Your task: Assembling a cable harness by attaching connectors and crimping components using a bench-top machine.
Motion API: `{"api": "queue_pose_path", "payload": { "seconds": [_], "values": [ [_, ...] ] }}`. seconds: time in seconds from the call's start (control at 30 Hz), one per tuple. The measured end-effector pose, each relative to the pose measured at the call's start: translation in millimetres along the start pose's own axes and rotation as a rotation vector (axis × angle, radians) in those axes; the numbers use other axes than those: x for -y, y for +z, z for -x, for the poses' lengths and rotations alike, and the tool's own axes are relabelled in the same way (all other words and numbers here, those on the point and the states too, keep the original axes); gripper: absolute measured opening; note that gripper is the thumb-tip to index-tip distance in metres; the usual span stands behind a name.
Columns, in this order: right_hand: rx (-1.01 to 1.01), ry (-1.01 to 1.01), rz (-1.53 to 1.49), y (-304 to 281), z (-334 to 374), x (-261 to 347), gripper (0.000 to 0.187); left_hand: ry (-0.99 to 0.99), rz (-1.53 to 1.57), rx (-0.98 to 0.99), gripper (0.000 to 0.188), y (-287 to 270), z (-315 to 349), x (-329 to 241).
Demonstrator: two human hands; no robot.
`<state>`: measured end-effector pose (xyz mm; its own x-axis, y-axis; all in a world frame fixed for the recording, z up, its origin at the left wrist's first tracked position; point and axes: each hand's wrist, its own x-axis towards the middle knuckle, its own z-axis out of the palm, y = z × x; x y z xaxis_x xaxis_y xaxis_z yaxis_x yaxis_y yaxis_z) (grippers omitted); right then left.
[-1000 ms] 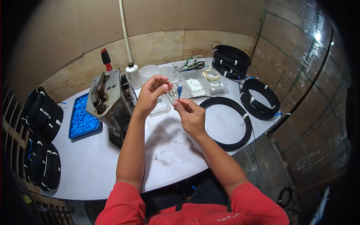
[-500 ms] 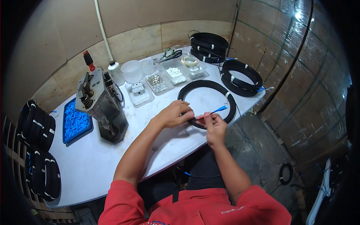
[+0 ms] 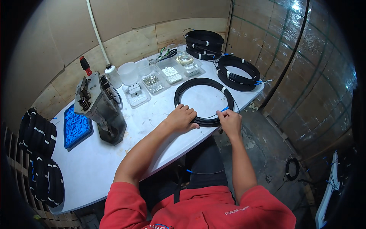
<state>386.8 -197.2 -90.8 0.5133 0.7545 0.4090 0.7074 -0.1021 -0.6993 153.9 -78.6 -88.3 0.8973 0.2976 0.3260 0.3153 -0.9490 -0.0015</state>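
One round black cable coil [image 3: 202, 81] near white table [image 3: 91, 170] front edge; left hand [image 3: 180, 117] atop, finger grip unclear; right hand [image 3: 231, 121] pinches slim blue connector [image 3: 225, 109].

Flat black coil [image 3: 229, 100], probably cable

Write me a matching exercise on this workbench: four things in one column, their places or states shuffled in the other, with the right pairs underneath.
Column one
1. Left hand
2. Right hand
3. Tape roll
4. Metal machine

Column two
A. Pinching a blue-tipped cable end
B. Standing beside the blue tray
C. At the near left part of the black coil
D. Lying on a clear container

Right pairs
1-C, 2-A, 3-D, 4-B
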Motion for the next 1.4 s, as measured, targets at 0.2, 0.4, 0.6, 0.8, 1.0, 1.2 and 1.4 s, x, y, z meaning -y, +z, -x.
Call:
{"api": "queue_pose_path", "payload": {
  "seconds": [0.2,0.4,0.6,0.8,1.0,1.2,1.4],
  "values": [
    [0.042,-0.458,0.080,-19,9,20,0.032,0.085,-0.017,0.042,0.056,4,2,-3],
    [0.236,-0.864,0.140,-6,10,18,0.047,0.115,-0.019,0.019,0.056,-2,-2,-8],
    [0.077,-0.919,0.193,2,-12,18,0.026,0.026,-0.028,0.057,0.059,-46,-23,-19],
    [-0.013,-0.878,0.077,-26,-51,56,0.020,0.166,0.010,-0.407,0.047,-106,-41,-27],
    [0.178,-0.876,0.147,-36,-72,79,0.018,-0.091,-0.121,-0.395,0.019,-92,-40,-19],
    [0.457,-0.847,0.238,-57,-88,133,0.046,-0.155,-0.125,-0.554,0.015,-91,-29,7],
    [0.710,-0.574,-0.054,-94,-133,164,0.062,-0.313,0.054,-0.690,0.028,-99,-10,33]
  ]
}}
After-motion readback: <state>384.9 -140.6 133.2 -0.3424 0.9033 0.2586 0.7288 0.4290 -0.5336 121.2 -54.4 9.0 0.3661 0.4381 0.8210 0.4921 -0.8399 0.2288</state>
